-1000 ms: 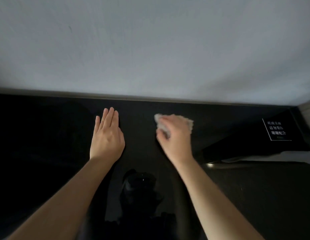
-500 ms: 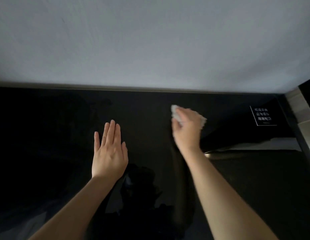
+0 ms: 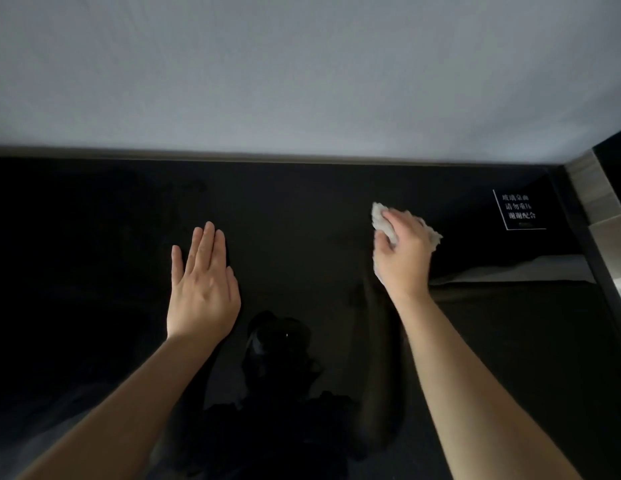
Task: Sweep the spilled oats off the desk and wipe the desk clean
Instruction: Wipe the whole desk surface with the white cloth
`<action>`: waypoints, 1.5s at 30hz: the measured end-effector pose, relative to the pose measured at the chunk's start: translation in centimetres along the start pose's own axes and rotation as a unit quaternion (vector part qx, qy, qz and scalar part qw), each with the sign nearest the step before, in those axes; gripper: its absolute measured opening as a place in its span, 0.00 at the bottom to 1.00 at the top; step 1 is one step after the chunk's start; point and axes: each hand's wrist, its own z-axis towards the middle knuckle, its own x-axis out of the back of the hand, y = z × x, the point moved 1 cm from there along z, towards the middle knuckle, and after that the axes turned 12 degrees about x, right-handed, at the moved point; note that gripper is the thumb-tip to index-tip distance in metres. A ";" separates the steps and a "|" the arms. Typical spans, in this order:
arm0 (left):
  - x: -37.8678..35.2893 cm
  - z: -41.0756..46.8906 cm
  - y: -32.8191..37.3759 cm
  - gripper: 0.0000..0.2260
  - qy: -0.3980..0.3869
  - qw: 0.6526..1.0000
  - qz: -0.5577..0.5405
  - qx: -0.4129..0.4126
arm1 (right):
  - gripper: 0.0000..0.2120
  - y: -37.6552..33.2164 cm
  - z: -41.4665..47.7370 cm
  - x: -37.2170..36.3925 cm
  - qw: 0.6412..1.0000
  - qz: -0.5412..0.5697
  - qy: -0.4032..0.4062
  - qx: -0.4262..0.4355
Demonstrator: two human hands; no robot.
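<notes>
- From my remote seat I see a glossy black table against a pale grey wall; its left part is so dark that I cannot make out any detail there.
- No oats are discernible on the dark surface; I cannot tell whether any remain.
- My left hand lies flat, palm down, fingers straight and close together, gripping nothing.
- My right hand is clenched around a crumpled white cloth, pressing it on the table toward the far right; most of the cloth is hidden under the hand, with only its ends poking out at the left and right.
- A small sign with white characters sits on the table's far right corner; the lettering is too small for me to read.
- A dim reflection of the headset shows in the gloss between my forearms.
- Both forearms are cut off by the lower edge.
- Compared with half a second earlier, the right hand and cloth sit further right, nearer the sign; the left hand keeps its flat pose.
- Count: two hands, one cloth, one sign.
</notes>
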 end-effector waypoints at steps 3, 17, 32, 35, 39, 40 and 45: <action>-0.1 0.1 0.0 0.25 0.001 1.000 -0.008 -0.002 | 0.13 -4.0 1.7 -3.3 0.998 0.034 -0.025 0.056; 0.4 -6.8 0.8 0.25 -0.005 1.000 0.025 -0.004 | 0.16 3.5 -6.3 5.3 0.997 0.033 -0.047 0.052; -1.0 -11.5 0.4 0.28 -0.002 0.999 0.037 0.016 | 0.18 -6.1 -13.1 3.7 0.931 0.186 -0.204 0.239; -1.0 -11.6 0.5 0.27 0.003 0.999 0.030 0.018 | 0.15 -0.5 -10.7 5.4 0.968 0.118 -0.110 0.193; -1.3 -11.6 0.5 0.25 0.012 0.999 0.029 0.017 | 0.08 -0.5 -6.3 3.5 0.992 -0.034 -0.103 0.070; -1.3 -11.6 0.5 0.25 0.014 0.999 0.027 0.018 | 0.10 -1.9 -6.0 2.6 0.991 -0.032 -0.112 0.073; -1.2 -11.6 0.7 0.25 0.016 1.000 0.017 0.019 | 0.24 -5.7 -7.7 1.5 0.957 -0.044 -0.237 0.160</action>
